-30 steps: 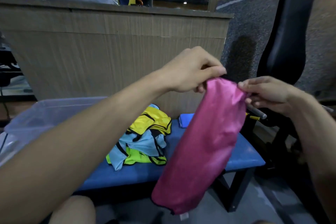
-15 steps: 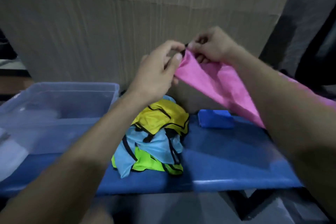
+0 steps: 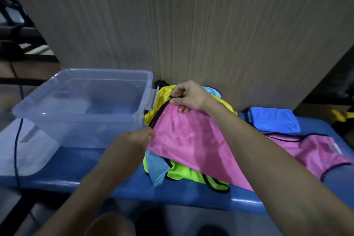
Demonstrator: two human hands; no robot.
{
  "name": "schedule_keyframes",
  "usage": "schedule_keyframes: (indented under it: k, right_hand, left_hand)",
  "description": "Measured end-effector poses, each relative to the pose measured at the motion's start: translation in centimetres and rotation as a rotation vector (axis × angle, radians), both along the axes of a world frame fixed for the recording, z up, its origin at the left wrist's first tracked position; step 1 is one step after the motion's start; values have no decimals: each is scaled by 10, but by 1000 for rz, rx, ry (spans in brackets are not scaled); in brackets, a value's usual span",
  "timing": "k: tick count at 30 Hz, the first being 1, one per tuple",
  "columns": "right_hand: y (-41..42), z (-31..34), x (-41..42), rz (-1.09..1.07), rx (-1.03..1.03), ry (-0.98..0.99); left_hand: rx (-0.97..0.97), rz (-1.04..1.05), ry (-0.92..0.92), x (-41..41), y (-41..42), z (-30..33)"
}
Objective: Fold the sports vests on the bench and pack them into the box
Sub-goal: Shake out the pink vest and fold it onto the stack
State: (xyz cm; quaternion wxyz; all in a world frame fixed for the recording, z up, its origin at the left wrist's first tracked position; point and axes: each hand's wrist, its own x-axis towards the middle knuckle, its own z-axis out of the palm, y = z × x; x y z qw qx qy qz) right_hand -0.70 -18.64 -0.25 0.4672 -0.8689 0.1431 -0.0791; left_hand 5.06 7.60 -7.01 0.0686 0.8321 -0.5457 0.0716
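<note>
- Your right hand (image 3: 188,96) pinches the pink vest (image 3: 191,140) at its black-trimmed corner; your left hand (image 3: 132,140) grips its near edge.
- Under both hands: a vest pile (image 3: 183,172).
- Left of them: the clear box (image 3: 84,101); contents unclear.
- All rest on the blue bench (image 3: 172,193) by a wall (image 3: 191,25).

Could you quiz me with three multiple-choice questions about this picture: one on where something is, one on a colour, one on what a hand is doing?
1. Where is the clear box?
A. On the bench's left part
B. On the floor
C. On a shelf

2. What colour is the vest being handled?
A. Orange
B. Pink
C. White

3. What is the right hand doing?
A. Hanging idle
B. Pressing flat on the box
C. Pinching the vest's dark-trimmed edge

Answers: 1 A, the box sits on the blue bench, left of the vest pile. 2 B, the spread cloth is pink. 3 C, its fingers close on the trim.
</note>
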Motion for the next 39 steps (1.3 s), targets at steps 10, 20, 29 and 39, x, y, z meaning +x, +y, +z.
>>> schedule_keyframes:
  k: [10,20,29,39]
  right_hand:
    - [-44,-19,-158,-451,-96,-246]
    - [-124,-88,-353,-1269,-142,-125]
    - [-189,-119,-354,-1293,-63,135]
    - [-165,-76,-337,-1056,31,-456]
  left_hand:
    - [63,-213,187,-108,-97,53]
    - [203,-535,279,-202,-214,-17]
    - [200,-518,249,-189,-243,-29]
    - [-141,-471,454,-186,-267,-24]
